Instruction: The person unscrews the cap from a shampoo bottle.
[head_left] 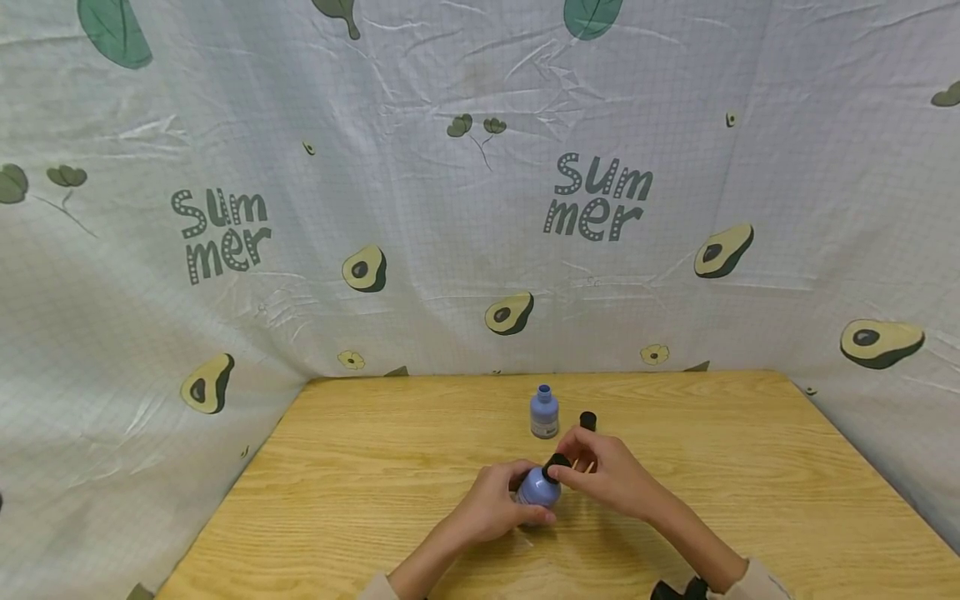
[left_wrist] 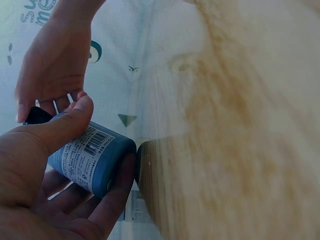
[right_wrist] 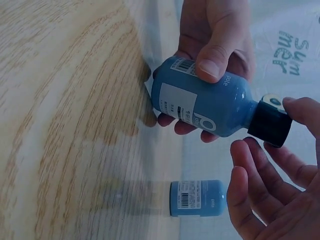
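Note:
A blue bottle with a printed label leans in my left hand, tilted up to the right. The left thumb lies across its side, and the fingers curl beneath it, seen in the left wrist view. On its neck sits a black cap, which my right hand pinches between thumb and fingertips. Behind the hands, a second blue bottle stands upright with its neck uncovered. Another black cap shows just beyond the right hand; whatever lies below it is hidden by that hand.
The hands work above a light wood table. A pale curtain printed with avocados and lettering hangs behind the table and along its sides. A dark object is by the right sleeve at the bottom edge.

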